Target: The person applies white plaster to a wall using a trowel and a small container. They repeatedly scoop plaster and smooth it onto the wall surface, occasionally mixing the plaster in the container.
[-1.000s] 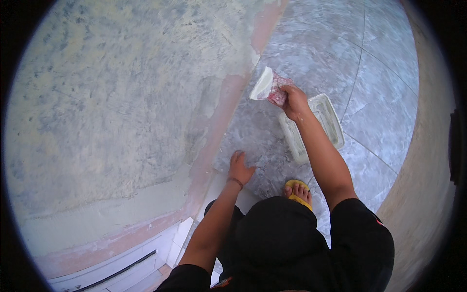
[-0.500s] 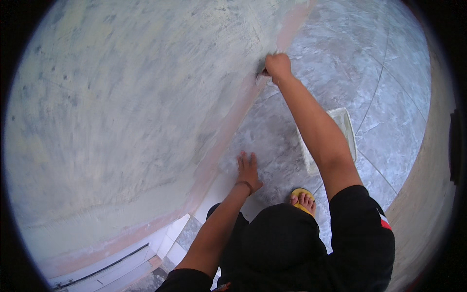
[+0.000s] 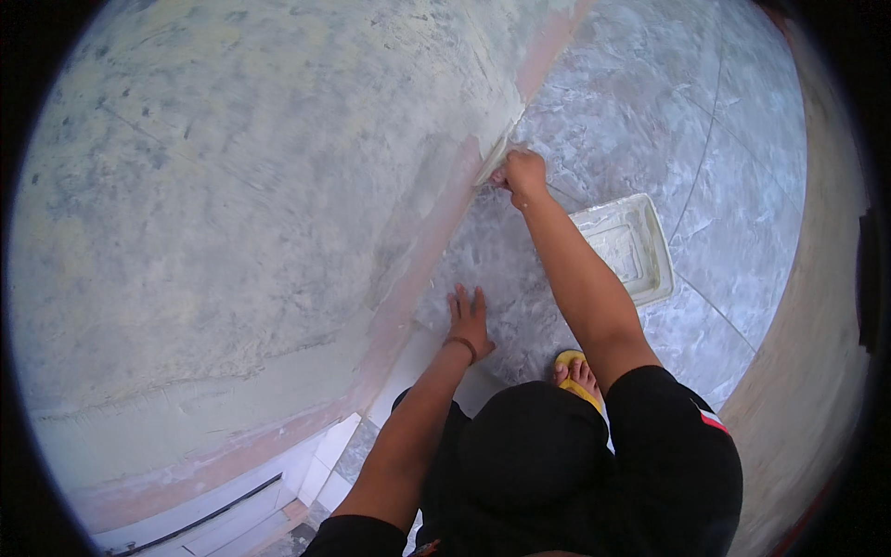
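My right hand (image 3: pixel 522 174) is closed around a putty knife (image 3: pixel 493 160). Its blade is smeared with pale putty and lies along the foot of the wall (image 3: pixel 251 204), where wall meets floor; most of the handle is hidden by my fingers. Lower down, my left hand (image 3: pixel 471 320) rests on the grey floor (image 3: pixel 510 269) with fingers spread, holding nothing. Beside my right forearm stands a whitish rectangular tray (image 3: pixel 661 249) with pale putty inside, partly covered by the arm. Pale putty coats most of the wall, while a pinkish strip (image 3: pixel 408 288) runs along its base.
My foot in a yellow flip-flop (image 3: pixel 585 385) is planted below the tray. White tiles (image 3: pixel 325 446) and a step with a dark slot (image 3: pixel 213 513) lie at the lower left. A brownish surface (image 3: pixel 789 371) curves along the right side.
My right hand has drawn the putty knife down along the wall's foot, toward me. More of the tray's inside shows. My left hand stays on the floor.
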`<state>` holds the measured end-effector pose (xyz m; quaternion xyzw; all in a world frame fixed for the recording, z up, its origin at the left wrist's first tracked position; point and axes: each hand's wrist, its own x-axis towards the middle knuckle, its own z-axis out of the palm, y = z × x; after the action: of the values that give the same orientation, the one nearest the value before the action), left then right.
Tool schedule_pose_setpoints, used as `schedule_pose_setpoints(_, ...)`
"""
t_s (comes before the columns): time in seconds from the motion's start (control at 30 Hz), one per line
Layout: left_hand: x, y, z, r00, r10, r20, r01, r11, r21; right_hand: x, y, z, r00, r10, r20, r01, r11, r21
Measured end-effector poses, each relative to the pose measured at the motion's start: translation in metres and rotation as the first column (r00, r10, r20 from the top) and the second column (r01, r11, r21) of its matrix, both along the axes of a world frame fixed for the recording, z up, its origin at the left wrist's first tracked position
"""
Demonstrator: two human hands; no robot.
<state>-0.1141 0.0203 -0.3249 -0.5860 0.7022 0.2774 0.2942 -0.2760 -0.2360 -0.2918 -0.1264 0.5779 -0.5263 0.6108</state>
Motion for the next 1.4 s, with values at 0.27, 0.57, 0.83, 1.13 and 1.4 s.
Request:
schedule_pose_setpoints(0.27,0.0,-0.006,0.008,0.999,0.04,-0.019,-0.039,0.998,0.05,-0.027,-0.005,0.113,0.95,-0.056,-0.307,-0.127,0.83,-0.543)
schedule_pose_setpoints(0.57,0.004,-0.004,0.007,0.989,0.13,-0.066,-0.129,0.991,0.022,-0.078,-0.045,-0.001,0.999,-0.028,-0.045,0.022,0.992,-0.123)
schedule_pose_setpoints(0.83,0.0,-0.007,0.016,0.996,0.089,-0.026,-0.086,0.992,0.092,-0.057,-0.055,0.067,0.994,-0.025,-0.105,-0.027,0.884,-0.466)
schedule_pose_setpoints(1.13,0.0,-0.01,0.027,0.986,0.153,-0.07,-0.147,0.985,0.087,-0.048,0.036,0.078,0.997,-0.043,-0.062,0.007,0.871,-0.491)
schedule_pose_setpoints(1.4,-0.003,-0.01,0.031,0.985,0.162,-0.058,-0.156,0.983,0.097,-0.006,0.078,0.026,0.992,0.079,0.097,-0.049,0.959,-0.28)
